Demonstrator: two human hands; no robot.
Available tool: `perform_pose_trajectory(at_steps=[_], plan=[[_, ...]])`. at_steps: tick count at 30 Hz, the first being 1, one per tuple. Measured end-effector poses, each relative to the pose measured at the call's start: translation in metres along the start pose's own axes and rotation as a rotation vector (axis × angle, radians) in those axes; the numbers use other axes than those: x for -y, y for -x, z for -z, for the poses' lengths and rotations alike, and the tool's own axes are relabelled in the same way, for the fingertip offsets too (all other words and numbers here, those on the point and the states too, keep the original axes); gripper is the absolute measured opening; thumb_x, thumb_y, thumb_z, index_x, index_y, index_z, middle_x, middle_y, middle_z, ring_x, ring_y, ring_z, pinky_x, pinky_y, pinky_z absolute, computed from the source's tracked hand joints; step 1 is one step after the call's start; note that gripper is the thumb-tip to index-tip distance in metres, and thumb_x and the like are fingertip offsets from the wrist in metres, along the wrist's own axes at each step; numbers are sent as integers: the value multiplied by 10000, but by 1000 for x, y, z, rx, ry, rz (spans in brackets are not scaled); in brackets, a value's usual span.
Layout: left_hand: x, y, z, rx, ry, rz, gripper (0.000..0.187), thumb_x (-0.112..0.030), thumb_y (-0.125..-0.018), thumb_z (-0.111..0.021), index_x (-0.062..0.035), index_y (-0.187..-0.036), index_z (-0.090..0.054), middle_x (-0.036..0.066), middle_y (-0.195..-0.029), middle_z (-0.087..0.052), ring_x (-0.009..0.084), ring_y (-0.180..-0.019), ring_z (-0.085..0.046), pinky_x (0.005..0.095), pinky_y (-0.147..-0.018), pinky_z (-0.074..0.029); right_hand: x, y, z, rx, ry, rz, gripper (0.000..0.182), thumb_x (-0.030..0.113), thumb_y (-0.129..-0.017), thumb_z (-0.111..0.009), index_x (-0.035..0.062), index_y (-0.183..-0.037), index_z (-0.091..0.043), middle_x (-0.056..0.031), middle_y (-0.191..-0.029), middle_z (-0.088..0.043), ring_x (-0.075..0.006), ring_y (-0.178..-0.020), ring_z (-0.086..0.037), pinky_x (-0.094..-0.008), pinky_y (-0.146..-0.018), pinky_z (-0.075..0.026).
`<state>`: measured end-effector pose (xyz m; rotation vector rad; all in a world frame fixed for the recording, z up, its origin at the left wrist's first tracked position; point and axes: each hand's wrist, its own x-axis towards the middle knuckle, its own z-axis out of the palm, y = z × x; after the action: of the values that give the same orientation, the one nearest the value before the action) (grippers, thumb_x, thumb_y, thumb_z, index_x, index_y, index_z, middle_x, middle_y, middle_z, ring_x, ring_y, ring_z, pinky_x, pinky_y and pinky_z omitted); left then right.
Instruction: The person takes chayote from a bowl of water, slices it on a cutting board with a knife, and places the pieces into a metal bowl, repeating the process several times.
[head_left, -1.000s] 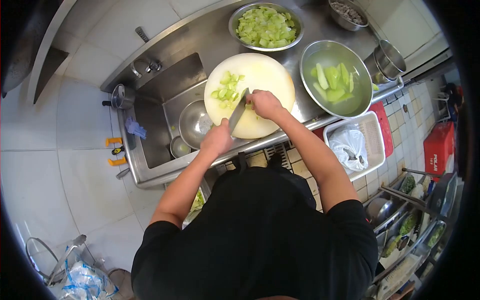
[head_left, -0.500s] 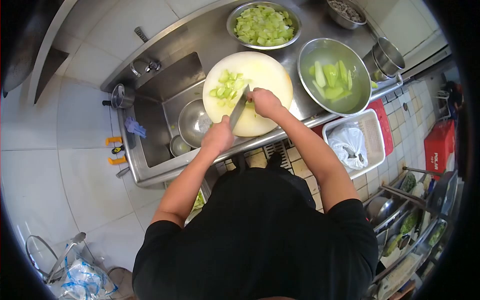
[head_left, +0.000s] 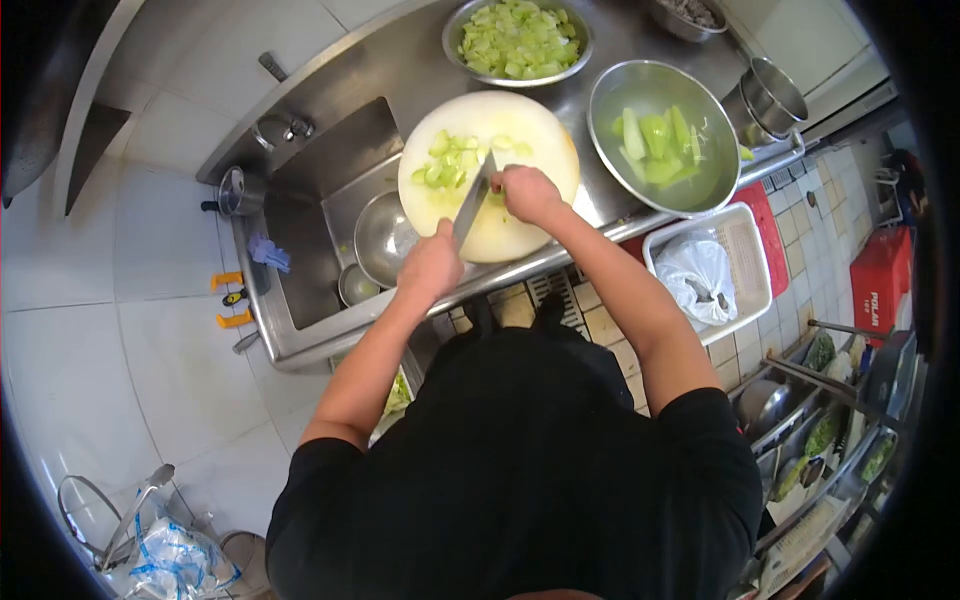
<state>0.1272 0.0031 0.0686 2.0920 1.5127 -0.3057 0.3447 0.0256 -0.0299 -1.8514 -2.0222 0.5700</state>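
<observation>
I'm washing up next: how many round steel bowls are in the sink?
2. A larger round steel bowl lies beside the white cutting board; a smaller one sits nearer the sink's front edge. The left hand may hide more.

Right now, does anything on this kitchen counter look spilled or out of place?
Little stands out. The round cutting board seems to hang partly over the sink rather than lying fully on the counter, and one green piece lies on the steel outside the large bowl. Nothing looks damaged.
</observation>
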Motion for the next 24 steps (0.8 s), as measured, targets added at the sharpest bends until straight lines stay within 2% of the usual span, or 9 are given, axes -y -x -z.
perform_pose_trajectory(at_steps=[4,8,9,11,14,17,21,24], plan=[[12,-14,-30,33,-20,-2,269,-209,-1036,-488,-6,-1212,-481,366,-989,-677,535,-975,-664,610,-878,-499,3,0,-2,37,7,-36,182,57,-874,-616,101,-1002,-738,-160,-1015,-723,-342,-947,-715,-440,-849,-571],[-5,4,0,-6,26,17,271,-207,-1034,-493,-2,-1211,-480,363,-1008,-679,528,-995,-665,608,-896,-494,2,3,1,40,-26,-65,211,25,-837,-632,103,-1003,-737,-159,-1040,-718,-343,-965,-709,-441,-870,-566],[1,-2,-12,10,9,17,271,-205,-1034,-493,-2,-1213,-480,360,-1008,-681,527,-996,-667,608,-897,-494,3,2,4,38,-39,-69,234,8,-818,-639,106,-1007,-737,-157,-1051,-716,-342,-974,-706,-441,-882,-564],[18,-19,-42,38,-26,14,271,-202,-1033,-491,-3,-1216,-479,354,-1008,-685,524,-996,-669,608,-899,-494,1,0,3,20,-32,-52,184,35,-853,-624,97,-987,-734,-161,-1021,-720,-346,-951,-708,-443,-858,-568],[-1,-2,-3,32,-23,10,274,-203,-1034,-482,0,-1219,-480,355,-1005,-685,523,-999,-670,606,-903,-497,3,2,5,3,-32,-45,165,42,-866,-616,91,-974,-731,-164,-1009,-724,-349,-945,-710,-444,-851,-569],[4,-12,-26,58,-18,35,289,-185,-1008,-491,-19,-1243,-495,327,-1127,-682,486,-1081,-669,587,-916,-515,2,3,2,40,-29,-62,173,35,-863,-612,89,-976,-732,-163,-1020,-730,-346,-953,-712,-443,-855,-569],[-4,-6,-6,72,-16,16,280,-169,-999,-496,0,-1222,-489,324,-1080,-694,482,-1055,-679,588,-910,-513,-3,3,-2,22,-37,-66,191,32,-863,-608,94,-989,-738,-161,-1016,-738,-338,-959,-716,-440,-857,-571],[-5,-8,-20,60,3,28,280,-164,-988,-510,1,-1213,-489,325,-1063,-698,481,-1038,-684,582,-918,-516,-3,4,0,41,-47,-72,202,32,-865,-606,102,-996,-742,-160,-986,-741,-335,-954,-717,-441,-856,-572]])
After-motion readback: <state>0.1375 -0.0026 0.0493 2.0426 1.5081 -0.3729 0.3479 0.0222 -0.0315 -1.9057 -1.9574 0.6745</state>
